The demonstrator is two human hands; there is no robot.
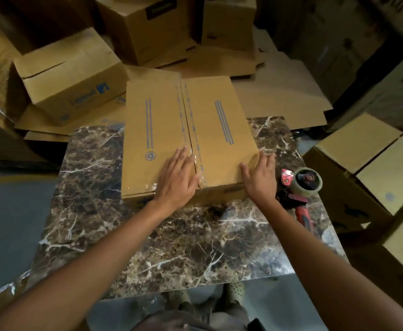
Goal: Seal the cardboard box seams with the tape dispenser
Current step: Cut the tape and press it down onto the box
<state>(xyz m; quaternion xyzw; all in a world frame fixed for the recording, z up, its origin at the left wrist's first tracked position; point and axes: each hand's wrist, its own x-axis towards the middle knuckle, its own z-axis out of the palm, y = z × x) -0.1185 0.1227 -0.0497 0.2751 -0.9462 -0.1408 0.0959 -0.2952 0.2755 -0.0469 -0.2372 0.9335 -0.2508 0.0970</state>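
A brown cardboard box (162, 125) with blue printed stripes lies on the marble table (162, 240), its two top flaps meeting in a centre seam. Clear tape (199, 170) covers the near end of that seam. My left hand (177, 179) rests flat on the box top just left of the seam, fingers together and touching the tape. My right hand (260, 176) lies flat on the box's near right corner, holding nothing. The red tape dispenser (300, 187) with its roll lies on the table just right of my right hand, untouched.
Closed and open cardboard boxes (69, 82) and flattened cardboard (279, 91) crowd the floor behind the table. More boxes (362, 163) stack at the right. Grey floor shows at the left, and my feet stand at the table's near edge.
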